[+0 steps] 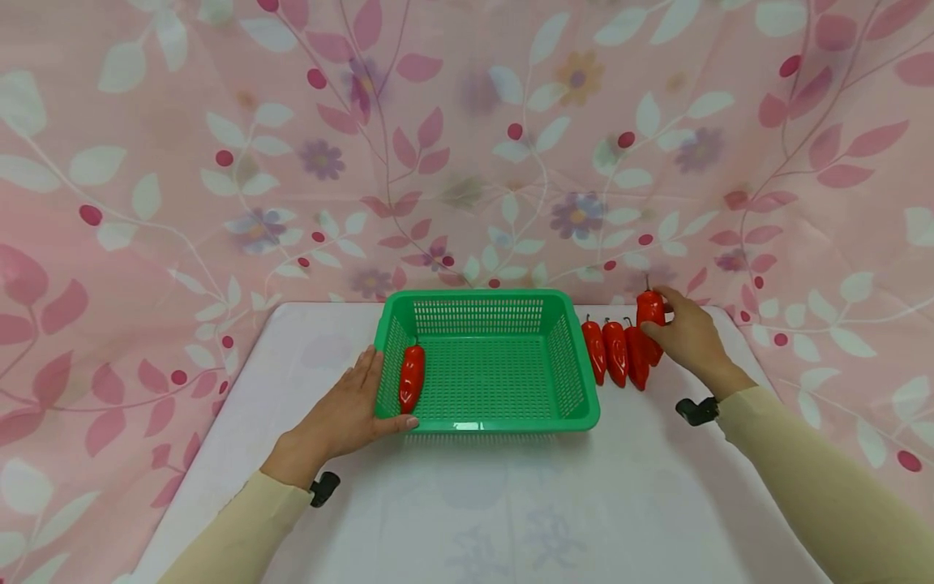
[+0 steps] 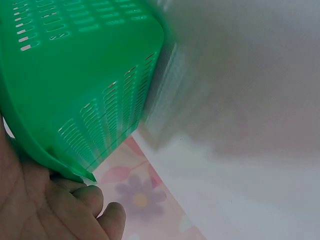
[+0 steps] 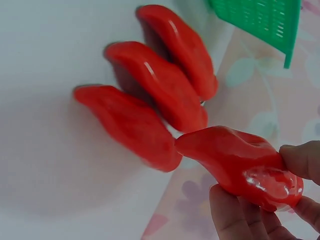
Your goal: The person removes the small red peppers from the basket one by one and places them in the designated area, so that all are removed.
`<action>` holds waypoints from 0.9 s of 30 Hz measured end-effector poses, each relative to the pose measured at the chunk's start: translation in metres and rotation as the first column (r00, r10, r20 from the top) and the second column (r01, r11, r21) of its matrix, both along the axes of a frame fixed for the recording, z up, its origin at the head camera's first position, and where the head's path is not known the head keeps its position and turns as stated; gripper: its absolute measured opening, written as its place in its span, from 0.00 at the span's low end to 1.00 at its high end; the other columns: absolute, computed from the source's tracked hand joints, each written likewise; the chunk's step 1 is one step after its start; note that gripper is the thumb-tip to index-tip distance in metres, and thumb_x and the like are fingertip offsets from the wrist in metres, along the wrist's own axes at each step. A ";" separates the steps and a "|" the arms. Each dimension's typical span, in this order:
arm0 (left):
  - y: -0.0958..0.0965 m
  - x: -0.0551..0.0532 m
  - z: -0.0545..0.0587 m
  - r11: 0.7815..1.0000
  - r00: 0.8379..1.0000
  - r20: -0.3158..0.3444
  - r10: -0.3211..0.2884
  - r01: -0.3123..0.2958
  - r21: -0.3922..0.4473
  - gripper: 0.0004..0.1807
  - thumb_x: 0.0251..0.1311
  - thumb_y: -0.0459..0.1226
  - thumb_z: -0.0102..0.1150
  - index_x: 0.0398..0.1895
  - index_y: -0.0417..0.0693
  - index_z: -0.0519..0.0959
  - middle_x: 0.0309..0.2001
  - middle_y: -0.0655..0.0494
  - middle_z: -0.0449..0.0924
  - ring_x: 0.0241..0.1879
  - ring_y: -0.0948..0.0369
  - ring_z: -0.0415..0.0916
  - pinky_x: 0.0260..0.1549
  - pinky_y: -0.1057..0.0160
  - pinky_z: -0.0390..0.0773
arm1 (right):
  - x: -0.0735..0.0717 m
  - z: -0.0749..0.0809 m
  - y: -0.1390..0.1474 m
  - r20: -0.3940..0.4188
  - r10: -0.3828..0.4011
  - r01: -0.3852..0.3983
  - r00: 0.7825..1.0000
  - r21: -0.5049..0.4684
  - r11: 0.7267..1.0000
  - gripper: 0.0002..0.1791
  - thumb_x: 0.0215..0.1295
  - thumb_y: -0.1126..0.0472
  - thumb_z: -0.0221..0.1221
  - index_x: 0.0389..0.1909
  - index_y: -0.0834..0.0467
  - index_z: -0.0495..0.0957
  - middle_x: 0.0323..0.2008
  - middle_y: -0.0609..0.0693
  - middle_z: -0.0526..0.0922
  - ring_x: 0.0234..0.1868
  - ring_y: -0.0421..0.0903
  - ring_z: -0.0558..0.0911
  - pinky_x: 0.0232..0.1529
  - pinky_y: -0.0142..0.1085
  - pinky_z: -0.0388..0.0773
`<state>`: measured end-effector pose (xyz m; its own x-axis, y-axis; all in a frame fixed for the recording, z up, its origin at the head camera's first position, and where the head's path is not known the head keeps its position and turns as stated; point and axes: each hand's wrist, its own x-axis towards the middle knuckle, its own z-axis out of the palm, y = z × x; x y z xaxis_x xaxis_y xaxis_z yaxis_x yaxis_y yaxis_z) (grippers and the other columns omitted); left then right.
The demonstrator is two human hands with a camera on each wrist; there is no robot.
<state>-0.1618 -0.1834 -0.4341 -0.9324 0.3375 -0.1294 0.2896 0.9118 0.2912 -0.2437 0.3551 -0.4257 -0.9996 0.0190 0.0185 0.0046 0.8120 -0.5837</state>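
Observation:
In the head view a green plastic basket (image 1: 474,425) stands on the white table, with one red pepper (image 1: 412,380) lying inside along its left wall. My left hand (image 1: 343,414) rests against the basket's left side, fingers straight along the rim and thumb over the front left corner. The left wrist view shows the palm (image 2: 40,205) right at the rim. To the basket's right, my right hand (image 1: 689,337) pinches a shiny red pepper (image 3: 240,165) between thumb and fingers, raised over the table. Three more red peppers (image 3: 155,82) lie side by side next to it.
The white table (image 1: 467,503) has its back edge just behind the basket and peppers. A pink floral cloth (image 1: 467,146) hangs behind and around it. Small black devices (image 1: 696,411) sit on both wrists.

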 end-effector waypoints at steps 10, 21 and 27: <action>0.001 -0.002 -0.002 1.000 1.000 -0.002 0.001 -0.001 0.004 0.77 0.52 0.82 0.53 0.85 0.32 0.41 0.86 0.37 0.37 0.84 0.38 0.42 0.80 0.39 0.53 | -0.001 -0.019 0.019 0.058 -0.031 0.028 0.998 0.057 0.998 0.46 0.71 0.56 0.66 0.82 0.64 0.53 0.63 0.76 0.71 0.58 0.75 0.75 0.46 0.61 0.88; 0.000 -0.001 0.000 1.000 1.000 0.017 0.014 -0.014 0.016 0.75 0.55 0.78 0.60 0.85 0.32 0.40 0.86 0.36 0.36 0.84 0.36 0.42 0.79 0.37 0.55 | -0.004 -0.032 0.025 0.117 -0.067 0.060 0.991 0.059 0.996 0.48 0.71 0.56 0.64 0.84 0.61 0.49 0.64 0.76 0.69 0.59 0.74 0.75 0.46 0.59 0.89; 0.001 -0.001 -0.001 1.000 1.000 0.013 0.011 -0.011 0.009 0.76 0.54 0.79 0.58 0.85 0.33 0.40 0.86 0.37 0.37 0.84 0.36 0.42 0.79 0.38 0.55 | -0.005 -0.038 0.029 0.138 -0.067 0.060 0.988 0.059 0.996 0.47 0.72 0.56 0.64 0.84 0.63 0.49 0.65 0.77 0.68 0.61 0.75 0.73 0.50 0.61 0.87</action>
<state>-0.1630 -0.1827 -0.4350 -0.9342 0.3287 -0.1384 0.2760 0.9121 0.3031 -0.2488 0.3837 -0.4635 -0.9893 0.0853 -0.1186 0.1356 0.8382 -0.5282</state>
